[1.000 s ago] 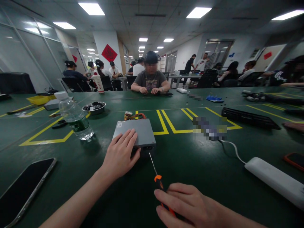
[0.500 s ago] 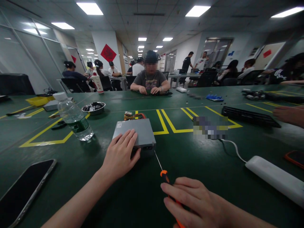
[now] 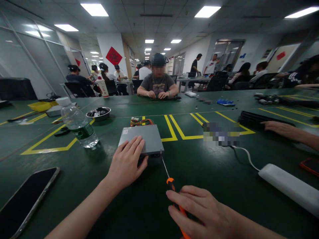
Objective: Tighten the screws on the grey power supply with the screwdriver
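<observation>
Power supply unit (image 3: 153,134) beneath a flat left hand (image 3: 128,159), screwdriver (image 3: 170,181) at its corner

Reading the green counter (image 3: 149,209) from left to right, with the power supply unit as the centre of the clock: a smartphone (image 3: 28,199) lies face up at 8 o'clock, its screen dark. A yellow tray (image 3: 40,106) sits farther back, between 9 and 10. Near 9 stands a clear plastic bottle (image 3: 81,127) with a white cap and green label, and behind it, at 10, a metal bowl (image 3: 98,115) holds small dark pieces.

The left hand is spread on the unit's top, fingers laid side by side, thumb down by the near face. The grey metal unit lies flat just below the middle of the view; a bundle of coloured cables (image 3: 144,122) rests against its far side at 12. Beyond, towards 1, a person (image 3: 159,84) sits with both hands on the counter.

The screwdriver shaft points up to the unit's near corner at 4; whether the tip sits in a screw is too small to tell. The right hand (image 3: 199,210) has its grip closed around the orange-and-black handle, between 4 and 5. Near 3, a co-worker's hand (image 3: 276,126) touches a long black part (image 3: 259,118). Between 3 and 4 lies a long white casing (image 3: 286,186) with a white cord (image 3: 246,156).
</observation>
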The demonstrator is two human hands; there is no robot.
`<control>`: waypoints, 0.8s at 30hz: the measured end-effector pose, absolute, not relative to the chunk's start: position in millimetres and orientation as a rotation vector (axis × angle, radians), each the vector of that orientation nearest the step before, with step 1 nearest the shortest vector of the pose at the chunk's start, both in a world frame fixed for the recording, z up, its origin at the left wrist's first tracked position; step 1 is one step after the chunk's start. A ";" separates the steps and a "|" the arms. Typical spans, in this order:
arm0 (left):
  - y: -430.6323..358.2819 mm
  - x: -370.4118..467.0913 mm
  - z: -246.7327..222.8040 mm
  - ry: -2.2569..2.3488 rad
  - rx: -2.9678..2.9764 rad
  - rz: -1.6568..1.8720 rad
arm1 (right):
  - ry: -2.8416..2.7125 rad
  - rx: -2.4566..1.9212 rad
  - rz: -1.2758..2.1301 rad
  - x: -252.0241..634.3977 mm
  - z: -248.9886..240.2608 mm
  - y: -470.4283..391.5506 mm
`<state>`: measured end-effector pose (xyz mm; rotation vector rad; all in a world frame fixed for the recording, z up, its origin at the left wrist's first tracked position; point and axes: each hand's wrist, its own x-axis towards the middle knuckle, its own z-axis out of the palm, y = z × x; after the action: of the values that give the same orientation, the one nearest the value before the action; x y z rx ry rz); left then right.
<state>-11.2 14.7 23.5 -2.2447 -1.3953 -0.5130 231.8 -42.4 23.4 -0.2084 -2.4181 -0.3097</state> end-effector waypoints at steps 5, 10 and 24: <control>14.7 -11.0 23.5 -1.382 -2.246 -0.526 | -2.444 -0.239 -0.342 226.6 24.2 -45.3; 15.7 -12.6 21.8 -1.389 -2.251 -0.523 | -2.315 -0.292 -0.344 230.2 15.4 -44.5; 15.3 -11.7 22.3 -1.398 -2.244 -0.513 | -2.390 -0.310 -0.285 228.5 8.8 -48.2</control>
<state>-11.7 15.3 22.3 -2.2439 -1.3976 -0.5125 228.5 -48.2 8.8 -0.3103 -2.3896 -0.2852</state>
